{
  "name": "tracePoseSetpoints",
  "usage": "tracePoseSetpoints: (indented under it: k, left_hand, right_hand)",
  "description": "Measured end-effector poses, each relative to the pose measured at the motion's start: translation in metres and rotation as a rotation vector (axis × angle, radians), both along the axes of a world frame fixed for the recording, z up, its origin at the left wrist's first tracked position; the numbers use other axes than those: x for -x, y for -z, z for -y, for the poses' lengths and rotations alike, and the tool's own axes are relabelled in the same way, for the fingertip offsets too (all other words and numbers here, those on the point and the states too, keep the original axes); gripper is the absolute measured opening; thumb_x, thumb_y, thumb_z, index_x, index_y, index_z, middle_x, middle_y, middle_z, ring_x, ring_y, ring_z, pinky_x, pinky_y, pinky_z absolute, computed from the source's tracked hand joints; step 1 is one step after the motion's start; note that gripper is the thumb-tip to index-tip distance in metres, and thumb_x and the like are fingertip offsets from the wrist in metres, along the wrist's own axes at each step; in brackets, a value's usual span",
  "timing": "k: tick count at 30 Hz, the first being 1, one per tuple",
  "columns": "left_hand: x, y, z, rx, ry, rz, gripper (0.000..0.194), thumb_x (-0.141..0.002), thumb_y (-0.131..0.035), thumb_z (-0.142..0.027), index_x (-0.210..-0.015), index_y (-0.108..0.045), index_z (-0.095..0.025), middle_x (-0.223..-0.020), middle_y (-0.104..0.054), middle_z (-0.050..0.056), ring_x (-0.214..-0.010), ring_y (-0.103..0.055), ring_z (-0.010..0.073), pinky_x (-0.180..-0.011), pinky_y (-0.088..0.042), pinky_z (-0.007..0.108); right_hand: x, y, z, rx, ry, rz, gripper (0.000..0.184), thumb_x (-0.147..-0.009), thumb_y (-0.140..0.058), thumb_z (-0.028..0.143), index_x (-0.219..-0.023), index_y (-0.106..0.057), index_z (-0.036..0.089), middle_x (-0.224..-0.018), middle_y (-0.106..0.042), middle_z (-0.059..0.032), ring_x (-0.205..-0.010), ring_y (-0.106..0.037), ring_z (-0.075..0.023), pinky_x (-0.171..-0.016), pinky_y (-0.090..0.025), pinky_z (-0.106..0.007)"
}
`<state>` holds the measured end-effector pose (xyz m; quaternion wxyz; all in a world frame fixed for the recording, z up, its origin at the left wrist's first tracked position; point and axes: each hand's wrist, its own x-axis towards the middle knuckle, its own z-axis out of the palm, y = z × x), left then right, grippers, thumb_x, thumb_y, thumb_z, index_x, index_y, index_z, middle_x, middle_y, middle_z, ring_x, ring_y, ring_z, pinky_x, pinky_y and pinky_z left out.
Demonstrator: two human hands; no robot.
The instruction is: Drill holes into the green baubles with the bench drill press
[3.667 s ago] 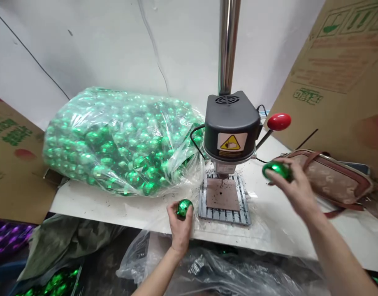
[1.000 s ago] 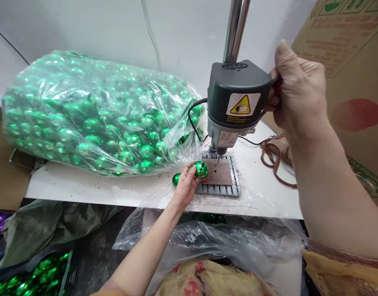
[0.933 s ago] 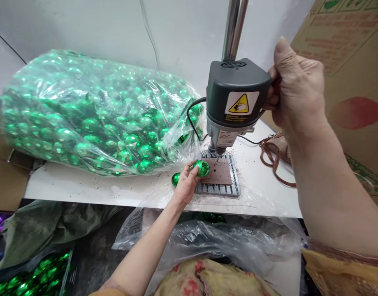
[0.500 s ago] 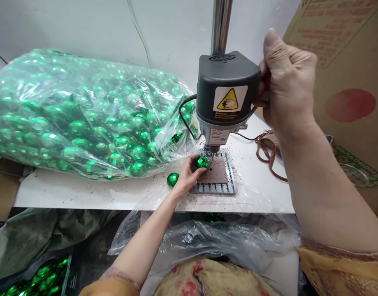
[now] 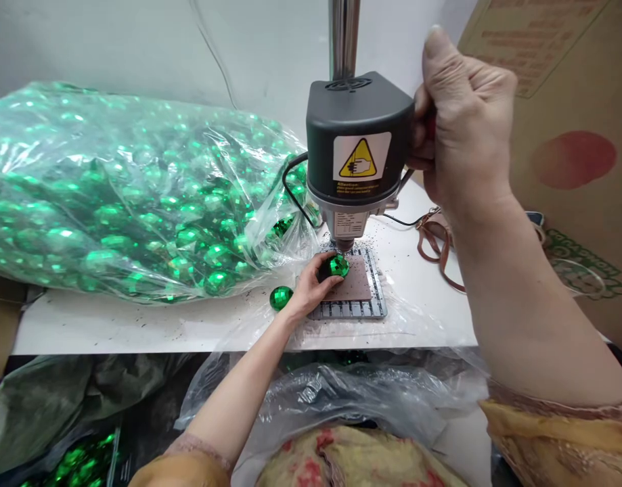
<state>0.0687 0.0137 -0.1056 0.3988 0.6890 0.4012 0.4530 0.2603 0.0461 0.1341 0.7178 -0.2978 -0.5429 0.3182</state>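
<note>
Between the thumb and fingers of my left hand [image 5: 313, 287] is a shiny green faceted ball [image 5: 338, 266]. It is held over a brown board [image 5: 359, 284] on the slotted metal base [image 5: 348, 311], right below the chuck of a small drill press [image 5: 359, 145]. Whether the bit touches the ball cannot be made out. My right hand [image 5: 468, 122] is closed around the press's lever, of which only a bit of red shows. A second green ball [image 5: 281, 298] lies on the white table beside my left wrist.
A big clear plastic bag [image 5: 138, 196] full of green balls fills the table's left side. A cardboard box [image 5: 559, 135] stands at right, near a brown strap [image 5: 435, 247]. Dark shavings dot the white table [image 5: 138, 328]. More green balls [image 5: 84, 463] lie below at left.
My left hand has brought the green ball slightly right, under the drill chuck. My right hand keeps its grip on the lever. The whole view has shifted a little.
</note>
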Motion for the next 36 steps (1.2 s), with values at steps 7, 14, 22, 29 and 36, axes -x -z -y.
tracePoseSetpoints:
  k: [7, 14, 22, 29, 36]
  left_hand:
    - [-0.003, 0.003, 0.0, 0.051, -0.016, -0.043, 0.06, -0.078, -0.08, -0.034, -0.131, -0.057, -0.021, -0.127, -0.065, 0.011, -0.121, -0.061, 0.0297, -0.107, -0.048, 0.048]
    - [-0.011, -0.004, 0.011, -0.035, -0.036, -0.056, 0.05, -0.081, -0.077, -0.035, -0.126, -0.059, -0.02, -0.125, -0.065, 0.01, -0.118, -0.062, 0.0268, -0.105, -0.049, 0.044]
    - [-0.015, -0.004, 0.015, 0.005, -0.084, -0.006, 0.05, -0.08, -0.079, -0.038, -0.121, -0.059, -0.019, -0.117, -0.069, 0.009, -0.11, -0.066, 0.0247, -0.099, -0.052, 0.041]
    - [-0.016, -0.006, 0.018, 0.044, -0.064, -0.012, 0.051, -0.08, -0.078, -0.038, -0.123, -0.057, -0.02, -0.121, -0.066, 0.01, -0.115, -0.063, 0.0263, -0.102, -0.05, 0.043]
    - [-0.015, -0.005, 0.018, 0.055, -0.047, -0.008, 0.05, -0.082, -0.077, -0.038, -0.124, -0.056, -0.021, -0.123, -0.065, 0.009, -0.117, -0.062, 0.0256, -0.104, -0.048, 0.042]
  right_hand:
    - [0.0, -0.001, 0.002, 0.015, 0.009, 0.011, 0.051, -0.094, -0.052, 0.03, -0.044, -0.045, 0.022, -0.037, -0.037, 0.0033, -0.029, -0.026, -0.0071, -0.032, -0.009, -0.031]
    - [-0.001, 0.0, 0.0, 0.02, -0.001, -0.001, 0.05, -0.093, -0.054, 0.03, -0.044, -0.046, 0.021, -0.036, -0.037, 0.0038, -0.028, -0.025, -0.0074, -0.031, -0.009, -0.031]
    - [0.0, -0.003, -0.002, 0.104, -0.056, -0.043, 0.058, -0.092, -0.054, 0.036, -0.04, -0.034, 0.021, -0.036, -0.031, 0.0033, -0.028, -0.025, -0.007, -0.031, -0.006, -0.028]
    - [0.003, 0.005, 0.012, 0.013, -0.058, -0.11, 0.059, -0.089, -0.058, 0.03, -0.038, -0.029, 0.022, -0.036, -0.022, 0.0035, -0.028, -0.024, -0.0084, -0.032, -0.005, -0.031]
    - [0.012, 0.038, 0.042, -0.295, 0.127, -0.118, 0.055, -0.086, -0.067, 0.032, -0.041, -0.037, 0.02, -0.036, -0.024, 0.0051, -0.033, -0.028, -0.0072, -0.038, -0.014, -0.031]
